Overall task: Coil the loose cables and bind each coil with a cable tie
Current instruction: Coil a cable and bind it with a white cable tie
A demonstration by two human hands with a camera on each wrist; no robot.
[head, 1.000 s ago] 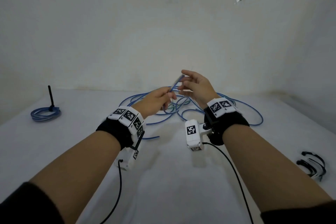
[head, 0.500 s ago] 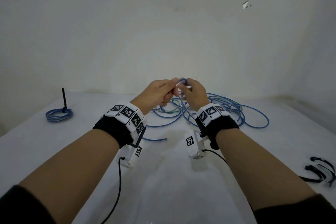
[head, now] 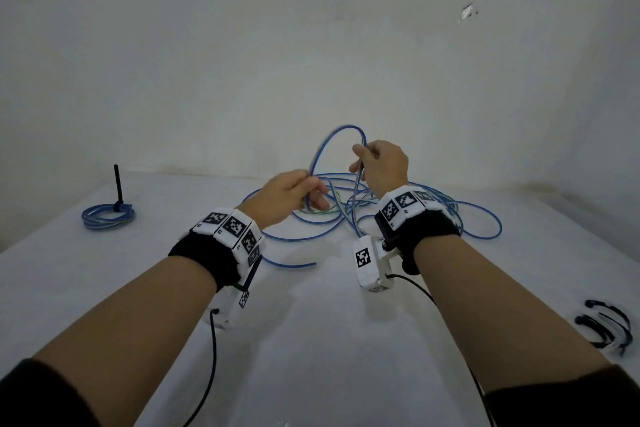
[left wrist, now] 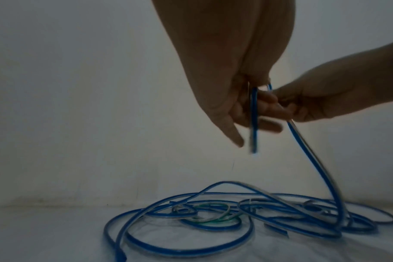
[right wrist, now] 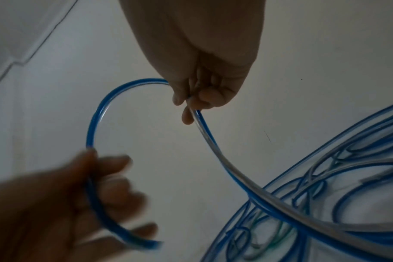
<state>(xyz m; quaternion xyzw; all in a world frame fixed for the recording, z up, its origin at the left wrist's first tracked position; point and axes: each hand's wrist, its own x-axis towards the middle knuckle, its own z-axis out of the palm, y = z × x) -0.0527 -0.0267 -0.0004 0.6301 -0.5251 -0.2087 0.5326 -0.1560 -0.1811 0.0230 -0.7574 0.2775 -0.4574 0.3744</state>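
A loose tangle of blue cables (head: 408, 215) lies on the white table, with a green strand among them. My left hand (head: 304, 189) pinches one blue cable near its free end (left wrist: 254, 124). My right hand (head: 367, 158) grips the same cable farther along (right wrist: 192, 104). Between the hands the cable rises in an arched loop (head: 332, 142) above the pile. From the right hand it drops down into the tangle (left wrist: 321, 177). A finished blue coil (head: 107, 215) bound with a black cable tie (head: 118, 187) lies at the far left.
Several black cable ties (head: 604, 328) lie near the table's right edge. The white table (head: 311, 340) meets a pale wall behind the cables. Another cable's loose end (head: 298, 265) lies between my wrists. Black leads hang from both wrist cameras.
My hands were together, pinching the cable at one spot. They have drawn apart, the right one rising and the left one dropping, and an arched loop of cable now stands between them.
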